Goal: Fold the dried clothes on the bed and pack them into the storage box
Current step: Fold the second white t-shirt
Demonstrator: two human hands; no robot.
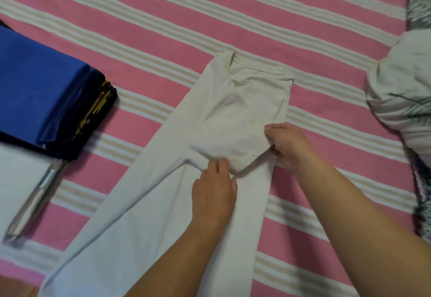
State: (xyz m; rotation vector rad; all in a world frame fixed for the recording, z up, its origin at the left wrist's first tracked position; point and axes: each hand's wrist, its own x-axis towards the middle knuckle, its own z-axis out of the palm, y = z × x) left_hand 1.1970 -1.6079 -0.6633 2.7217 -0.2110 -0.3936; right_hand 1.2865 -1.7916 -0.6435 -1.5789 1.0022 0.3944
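- White trousers [163, 180] lie flat on the striped bed sheet [256, 16], waistband toward 12 o'clock and the legs running down to 7 o'clock, out past the lower edge of the view.
- Crotch fabric is turned over onto the seat as a pale triangular flap [231, 149], its point toward 6 o'clock.
- Left hand [213, 194] rests palm down on the trousers just at 6 o'clock of the flap; its fingers [220, 168] lie nearly straight and close together, tips touching the flap's lower edge.
- Right hand [289, 146] sits at 3 o'clock of the flap; its fingers [271, 131] are curled and pinch the flap's right corner.
- Folded clothes [42, 91], blue on top with dark pieces beneath, form a stack at 9 o'clock of the trousers, well apart from them.
- Clear plastic [35, 201] with a shiny edge lies below that stack, toward 8 o'clock; whether it belongs to a storage box cannot be told.
- Pillow [401, 100] with a pale leaf print lies at 3 o'clock, at the right edge of the bed.
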